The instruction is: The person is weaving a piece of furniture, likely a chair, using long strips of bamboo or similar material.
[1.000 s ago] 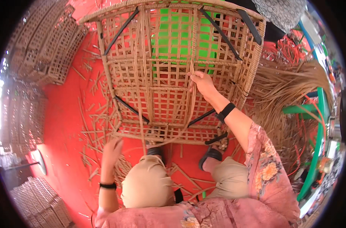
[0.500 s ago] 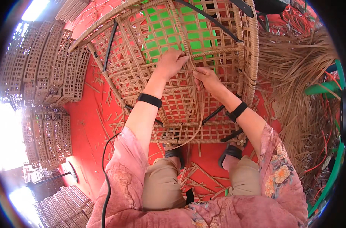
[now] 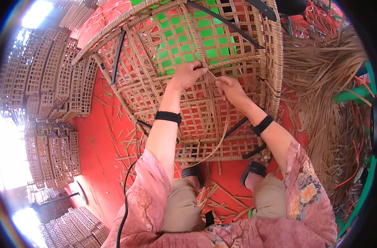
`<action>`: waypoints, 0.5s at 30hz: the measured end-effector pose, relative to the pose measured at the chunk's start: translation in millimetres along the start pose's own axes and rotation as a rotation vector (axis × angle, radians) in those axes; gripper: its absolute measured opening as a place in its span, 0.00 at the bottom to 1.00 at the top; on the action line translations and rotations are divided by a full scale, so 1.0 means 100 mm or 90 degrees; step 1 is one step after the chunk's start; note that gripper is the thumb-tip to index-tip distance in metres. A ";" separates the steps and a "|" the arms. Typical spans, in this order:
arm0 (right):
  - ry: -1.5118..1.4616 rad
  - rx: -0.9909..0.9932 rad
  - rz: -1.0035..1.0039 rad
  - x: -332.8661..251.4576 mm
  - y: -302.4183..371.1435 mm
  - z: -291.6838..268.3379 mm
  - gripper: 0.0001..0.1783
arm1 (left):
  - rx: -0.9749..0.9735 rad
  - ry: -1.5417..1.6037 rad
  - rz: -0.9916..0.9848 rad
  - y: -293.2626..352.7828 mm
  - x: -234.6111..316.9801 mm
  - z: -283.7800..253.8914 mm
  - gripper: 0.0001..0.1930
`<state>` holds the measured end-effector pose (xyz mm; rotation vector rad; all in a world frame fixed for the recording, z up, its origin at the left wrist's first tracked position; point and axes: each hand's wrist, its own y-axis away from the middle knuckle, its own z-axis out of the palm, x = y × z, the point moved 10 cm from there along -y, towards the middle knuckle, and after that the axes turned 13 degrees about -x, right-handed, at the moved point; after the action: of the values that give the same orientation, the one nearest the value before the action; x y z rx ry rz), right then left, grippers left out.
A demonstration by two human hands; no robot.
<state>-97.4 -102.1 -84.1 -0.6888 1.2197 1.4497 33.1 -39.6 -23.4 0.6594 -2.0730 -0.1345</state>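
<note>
In front of me stands a large woven wicker frame with an open lattice, rope-wrapped edges and dark metal rods. My left hand has its fingertips pinched at the wrapped middle bar, where a thin tan wicker strand comes out. Just to the right, my right hand grips the same strand between thumb and fingers. A short stretch runs taut between both hands. From the right hand the strand's long tail hangs in a curve toward my feet.
A bright green panel shows behind the lattice. Stacked woven panels line the left side. A heap of loose wicker strands lies at the right, beside green metal tubing. Cut scraps litter the red floor.
The hands have moved slightly down in view, the right one also rightward. The strand between them is now drawn straighter.
</note>
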 end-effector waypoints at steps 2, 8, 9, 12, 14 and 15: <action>0.038 -0.022 0.007 -0.01 -0.02 -0.02 0.14 | 0.000 0.032 -0.001 -0.01 -0.03 -0.01 0.20; 0.029 -0.020 0.001 -0.01 -0.11 -0.08 0.12 | 0.005 0.068 -0.012 -0.02 -0.11 -0.03 0.19; 0.031 -0.019 0.003 0.04 -0.14 -0.05 0.12 | 0.013 0.058 -0.023 -0.02 -0.12 -0.03 0.19; -0.014 0.107 -0.024 0.09 -0.21 -0.06 0.11 | 0.027 0.058 -0.019 -0.04 -0.12 -0.04 0.18; -0.103 0.159 0.034 0.23 -0.21 -0.06 0.13 | 0.026 0.054 -0.013 -0.03 -0.11 -0.04 0.18; -0.136 0.150 0.043 0.25 -0.24 -0.03 0.17 | 0.025 0.049 -0.005 -0.03 -0.08 -0.04 0.17</action>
<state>-82.2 -97.9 -115.1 -0.3272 1.2299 1.3687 41.0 -37.2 -28.3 0.6869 -2.0040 -0.0729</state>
